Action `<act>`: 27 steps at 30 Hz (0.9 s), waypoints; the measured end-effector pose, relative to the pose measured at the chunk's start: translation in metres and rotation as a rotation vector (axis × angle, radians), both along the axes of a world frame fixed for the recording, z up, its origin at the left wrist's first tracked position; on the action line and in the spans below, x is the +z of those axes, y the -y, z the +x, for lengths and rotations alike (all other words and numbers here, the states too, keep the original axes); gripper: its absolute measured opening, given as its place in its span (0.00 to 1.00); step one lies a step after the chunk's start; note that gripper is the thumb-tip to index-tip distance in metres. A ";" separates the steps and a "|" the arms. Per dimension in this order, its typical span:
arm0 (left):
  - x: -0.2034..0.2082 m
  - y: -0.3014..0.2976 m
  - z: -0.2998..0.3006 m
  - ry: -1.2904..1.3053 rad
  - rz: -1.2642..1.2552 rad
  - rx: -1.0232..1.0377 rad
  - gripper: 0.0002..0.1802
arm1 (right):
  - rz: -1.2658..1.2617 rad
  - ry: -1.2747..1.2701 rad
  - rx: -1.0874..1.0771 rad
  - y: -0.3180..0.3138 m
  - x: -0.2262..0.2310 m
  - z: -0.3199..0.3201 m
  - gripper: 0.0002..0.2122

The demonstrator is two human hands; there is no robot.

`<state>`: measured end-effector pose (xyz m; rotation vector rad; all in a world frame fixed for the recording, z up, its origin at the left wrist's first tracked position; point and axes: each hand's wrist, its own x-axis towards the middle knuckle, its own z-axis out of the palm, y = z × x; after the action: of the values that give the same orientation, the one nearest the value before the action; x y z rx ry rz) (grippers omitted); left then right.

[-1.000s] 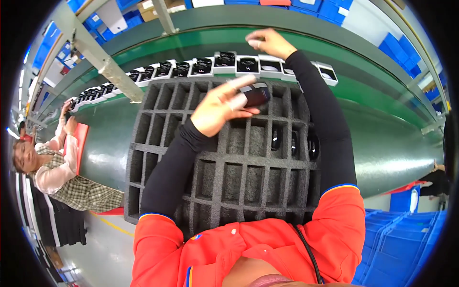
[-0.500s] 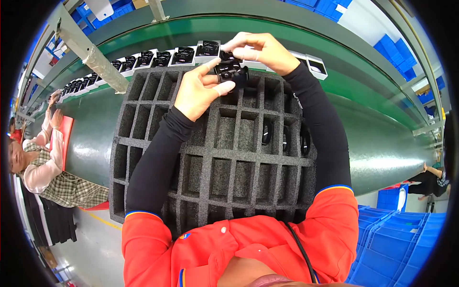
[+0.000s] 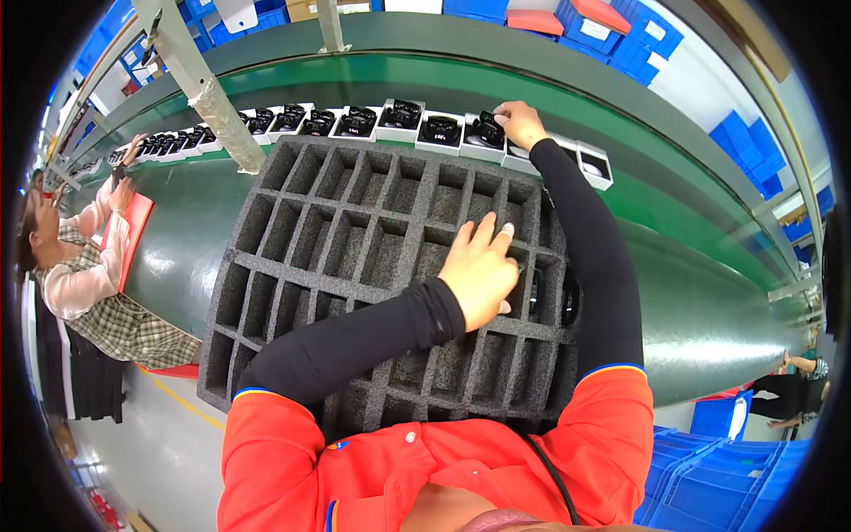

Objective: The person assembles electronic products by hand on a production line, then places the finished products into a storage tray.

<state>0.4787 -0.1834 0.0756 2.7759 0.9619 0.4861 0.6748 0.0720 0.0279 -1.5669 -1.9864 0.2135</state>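
My left hand [image 3: 481, 273] is over the grey foam tray [image 3: 415, 229], fingers spread and reaching toward a compartment. What lies beneath its palm is hidden. At the tray's far edge, my right hand [image 3: 521, 125] has its fingers closed at the right side of a glossy black device [image 3: 486, 130] with curved, strap-like parts. That device sits in a small white open box [image 3: 475, 147]. To the left, a similar black device [image 3: 441, 130] rests in its own box. Another dark item [image 3: 536, 293] shows in a tray compartment right of my left hand.
A row of white boxes with black devices [image 3: 357, 121] runs left along the green belt, past a metal post [image 3: 222, 115]. To the right stands a white box [image 3: 592, 165] with a pale item. A co-worker [image 3: 93, 266] is at far left. Blue crates [image 3: 722, 474] are stacked at lower right.
My left hand has left the black device by the boxes and come back over the tray. The device now sits in a box under my right hand. The view has shifted.
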 end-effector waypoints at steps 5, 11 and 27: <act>-0.013 0.003 0.019 -0.051 0.364 0.072 0.19 | -0.044 0.003 0.042 0.001 0.009 0.000 0.11; 0.011 -0.050 -0.021 0.590 -0.575 -0.135 0.21 | -0.319 -0.557 0.515 0.076 0.083 -0.033 0.14; 0.010 -0.089 -0.061 1.247 -0.785 0.211 0.28 | 0.021 -0.285 0.785 0.113 0.094 -0.065 0.06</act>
<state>0.4173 -0.0948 0.0855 1.2517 0.7966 1.2727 0.6100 -0.0408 0.1223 -0.6214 -2.2469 0.6748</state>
